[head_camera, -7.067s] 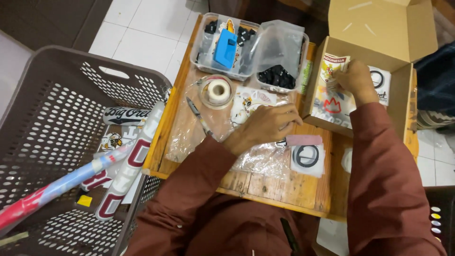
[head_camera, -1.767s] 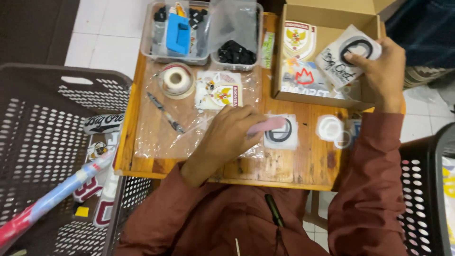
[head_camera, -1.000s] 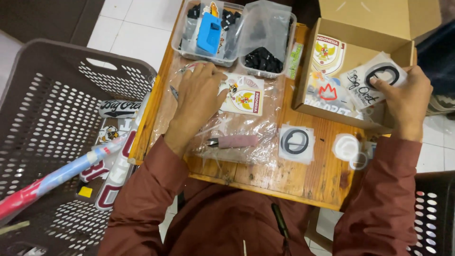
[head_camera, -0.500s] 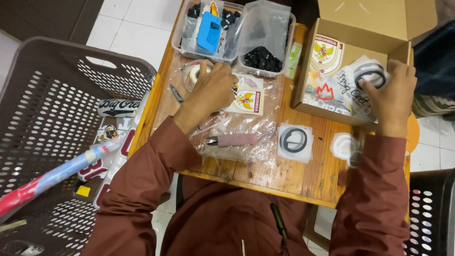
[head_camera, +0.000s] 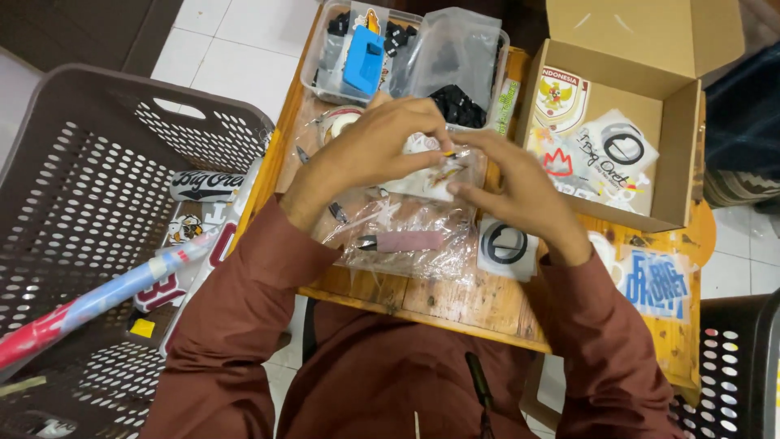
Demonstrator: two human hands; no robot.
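Together, left hand (head_camera: 370, 154) and right hand (head_camera: 520, 191) pinch a small sticker (head_camera: 443, 167) above the table (head_camera: 455, 297); a careless grip might crease it.

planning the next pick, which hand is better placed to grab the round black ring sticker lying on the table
Right, likely. The right hand hovers just above the ring sticker, at the table's right side. The left hand sits further left, over the plastic bags, and both hands pinch a small sticker.
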